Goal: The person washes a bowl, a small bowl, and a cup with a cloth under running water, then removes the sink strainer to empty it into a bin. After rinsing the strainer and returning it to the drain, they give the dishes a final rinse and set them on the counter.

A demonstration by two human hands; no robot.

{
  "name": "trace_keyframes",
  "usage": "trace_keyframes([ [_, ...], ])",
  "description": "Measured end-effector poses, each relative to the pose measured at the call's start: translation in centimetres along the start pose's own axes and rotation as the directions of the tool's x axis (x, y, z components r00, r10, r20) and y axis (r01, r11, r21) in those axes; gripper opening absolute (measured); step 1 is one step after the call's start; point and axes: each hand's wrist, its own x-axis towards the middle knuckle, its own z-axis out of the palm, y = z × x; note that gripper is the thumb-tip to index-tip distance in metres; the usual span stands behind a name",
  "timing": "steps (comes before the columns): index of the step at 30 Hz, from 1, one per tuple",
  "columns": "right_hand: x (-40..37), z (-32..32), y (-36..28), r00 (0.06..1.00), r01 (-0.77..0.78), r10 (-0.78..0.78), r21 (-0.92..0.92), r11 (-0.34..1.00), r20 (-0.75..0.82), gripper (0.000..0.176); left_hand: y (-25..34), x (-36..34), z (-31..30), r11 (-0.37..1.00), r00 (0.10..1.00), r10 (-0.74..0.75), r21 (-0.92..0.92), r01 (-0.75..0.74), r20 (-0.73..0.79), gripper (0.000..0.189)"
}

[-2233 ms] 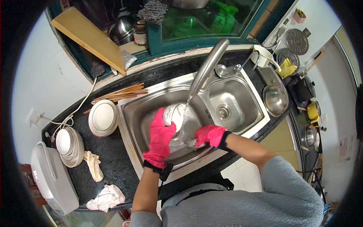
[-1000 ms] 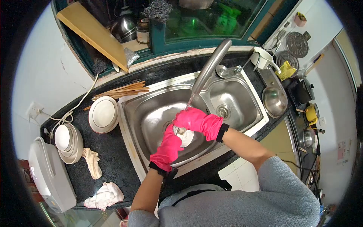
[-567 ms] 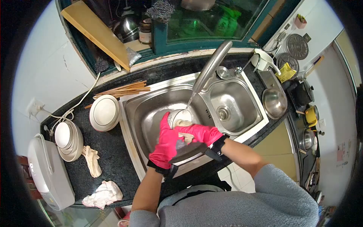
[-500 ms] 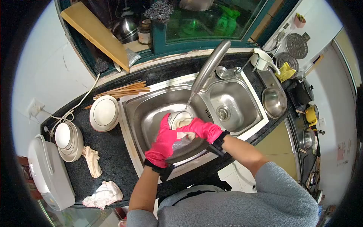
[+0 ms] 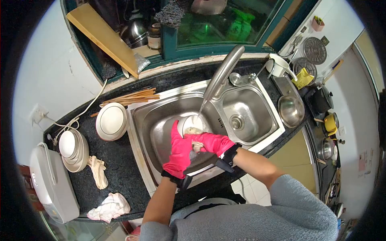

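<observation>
Both hands wear pink rubber gloves and work over the large sink basin (image 5: 159, 116). My left hand (image 5: 181, 148) grips a white bowl (image 5: 192, 121) at its left side, thumb along the rim. With its fingers closed on a pale cloth (image 5: 194, 131), my right hand (image 5: 213, 143) presses the cloth against the near part of the bowl. Above them, the metal faucet (image 5: 223, 74) runs a thin stream of water onto the bowl. Part of the bowl is hidden behind the gloves and cloth.
Left of the sink stand stacked white plates (image 5: 111, 120), wooden chopsticks (image 5: 134, 97), stacked bowls (image 5: 69, 144), a folded cloth (image 5: 97, 172), a crumpled cloth (image 5: 110, 207) and a white appliance (image 5: 54, 182). To the right are a smaller basin (image 5: 251, 108) and a metal bowl (image 5: 291, 109).
My left forearm has shifted slightly to the right, and my right hand has come down a little and left across the bowl. The bowl is still under the water.
</observation>
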Motion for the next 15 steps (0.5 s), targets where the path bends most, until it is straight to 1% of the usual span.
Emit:
trace_keyframes([
  [1,0.3,-0.7,-1.2,0.997,0.063,-0.041,-0.417,0.907,0.062,0.032,-0.2,0.5,-0.7,0.991,0.998,0.018,0.135,-0.026,0.059,0.078],
  [2,0.3,-1.2,-2.1,0.990,0.132,-0.047,-0.752,0.646,0.134,0.034,-0.4,0.7,-1.5,0.991,0.998,0.013,0.136,-0.021,0.060,0.078],
  [3,0.1,-1.3,-2.7,0.990,0.130,-0.044,-0.750,0.648,0.133,0.034,0.0,0.9,-2.1,0.983,0.987,-0.004,0.181,-0.026,0.163,0.078],
  [4,-0.1,-1.3,-3.2,0.982,0.157,-0.167,-0.871,0.466,0.088,0.034,0.5,1.1,-2.5,0.973,0.964,-0.025,0.227,-0.037,0.265,0.078],
  [5,-0.3,-1.3,-3.8,0.953,0.150,-0.295,-0.953,0.262,0.069,0.035,0.8,1.4,-2.7,0.945,0.953,-0.119,0.327,0.023,0.278,0.074],
  [6,-0.2,-1.4,-4.4,0.906,0.106,-0.417,-0.993,0.049,0.076,0.035,1.1,2.0,-2.9,0.945,0.953,-0.121,0.327,0.025,0.278,0.074],
  [7,2.7,-2.0,-4.6,0.971,0.100,-0.240,-0.928,0.358,0.012,0.033,1.5,2.6,-3.0,0.831,0.936,-0.140,0.553,-0.066,0.322,0.071],
  [8,3.6,-2.9,-3.7,0.972,0.098,-0.236,-0.929,0.356,0.012,0.033,1.6,2.9,-3.2,0.661,0.919,-0.169,0.733,-0.163,0.357,0.069],
  [9,2.3,-1.0,-4.9,0.932,0.141,-0.318,-0.983,-0.121,0.173,0.033,-0.4,3.7,-3.7,0.801,0.898,-0.303,0.596,0.059,0.319,0.067],
  [10,1.5,0.2,-5.6,0.880,0.121,-0.317,-0.813,-0.570,0.354,0.033,-2.4,4.7,-4.3,0.800,0.897,-0.306,0.597,0.062,0.318,0.067],
  [11,1.8,-0.7,-5.0,0.824,0.130,-0.405,-0.829,-0.544,0.395,0.030,-4.3,6.0,-5.1,0.841,0.878,-0.287,0.539,0.039,0.384,0.066],
  [12,1.5,-0.6,-5.4,0.824,0.129,-0.407,-0.830,-0.543,0.394,0.030,-5.1,6.5,-5.4,0.878,0.855,-0.264,0.478,0.021,0.446,0.065],
  [13,1.0,-0.5,-6.0,0.876,0.173,-0.405,-0.954,-0.244,0.262,0.031,-3.4,5.4,-5.2,0.877,0.854,-0.266,0.480,0.022,0.448,0.065],
  [14,0.8,-0.4,-6.3,0.924,0.177,-0.356,-0.981,0.081,0.138,0.031,0.3,3.3,-4.4,0.931,0.899,-0.222,0.357,0.080,0.378,0.064],
  [15,3.2,-3.1,-3.4,0.902,0.338,-0.400,-0.844,0.417,0.164,0.035,2.3,2.1,-3.7,0.967,0.936,-0.187,0.223,0.123,0.297,0.062],
])
